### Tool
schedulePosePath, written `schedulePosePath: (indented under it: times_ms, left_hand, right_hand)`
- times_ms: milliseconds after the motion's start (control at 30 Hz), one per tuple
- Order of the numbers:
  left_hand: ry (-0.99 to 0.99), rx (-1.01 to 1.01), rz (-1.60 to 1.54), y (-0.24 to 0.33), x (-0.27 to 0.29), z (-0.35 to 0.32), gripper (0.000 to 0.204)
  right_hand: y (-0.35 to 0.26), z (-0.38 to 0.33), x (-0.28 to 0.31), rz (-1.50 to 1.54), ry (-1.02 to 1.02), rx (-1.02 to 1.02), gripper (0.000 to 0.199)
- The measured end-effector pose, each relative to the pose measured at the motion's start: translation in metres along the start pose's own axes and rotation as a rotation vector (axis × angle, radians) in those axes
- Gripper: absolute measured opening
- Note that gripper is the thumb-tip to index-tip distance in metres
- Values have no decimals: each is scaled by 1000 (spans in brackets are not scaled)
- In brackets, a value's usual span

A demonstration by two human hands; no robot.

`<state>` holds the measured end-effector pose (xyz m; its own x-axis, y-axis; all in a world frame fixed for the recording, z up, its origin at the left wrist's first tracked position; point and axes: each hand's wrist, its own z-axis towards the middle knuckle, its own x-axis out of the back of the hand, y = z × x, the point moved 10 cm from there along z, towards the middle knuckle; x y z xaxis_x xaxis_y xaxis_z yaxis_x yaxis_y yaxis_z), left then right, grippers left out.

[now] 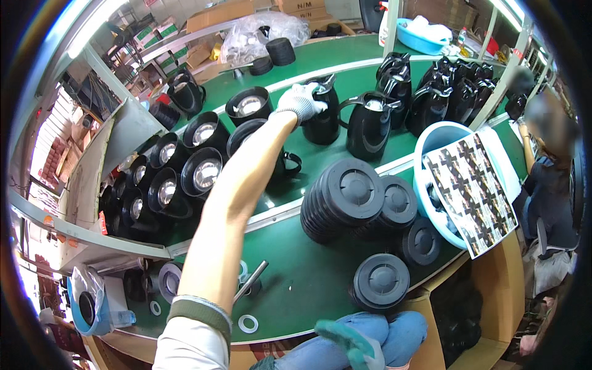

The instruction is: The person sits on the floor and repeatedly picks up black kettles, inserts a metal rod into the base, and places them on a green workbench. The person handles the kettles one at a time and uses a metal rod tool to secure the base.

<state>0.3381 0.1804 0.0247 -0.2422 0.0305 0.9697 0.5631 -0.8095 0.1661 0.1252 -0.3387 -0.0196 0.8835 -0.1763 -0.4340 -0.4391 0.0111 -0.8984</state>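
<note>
My left hand (300, 102), in a pale knitted glove, reaches far over the green bench. Its fingers close around the upper part of a glossy black jug (323, 125), which stands upright. Just to the right is a second black jug (369, 128) with its handle turned left. Above my lap, my right hand (349, 343) wears a green glove; its fingers are stretched out and nothing shows in them. Stacks of round black ridged lids (353, 190) stand between the hands, with a shorter lid stack (381, 281) nearer my knees.
Black open-ended jug bodies (205, 174) with shiny insides crowd the left. More black jugs (430, 105) stand far right. A blue tub (425, 145) carries a printed sheet (472, 191). A metal rod (251, 281) and white ring (248, 324) lie near. A co-worker (549, 179) sits right.
</note>
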Motion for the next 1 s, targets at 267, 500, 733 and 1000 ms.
schedulePosePath:
  times_ms: [267,500,733,1000]
  left_hand:
    - [488,14,-658,-13,213,-202,50]
    - [612,138,-934,-24,234,-450,44]
    - [546,375,-961,-52,185,-573,41]
    - [283,232,-1450,-14,113,-547,69]
  right_hand:
    - [-48,263,-60,-1638,99,604,73]
    - [-34,383,-15,-1909,386,471,40]
    - [-126,198,-88,-1552,480,776,38]
    - [-114,25,-86,-625,232,178,43]
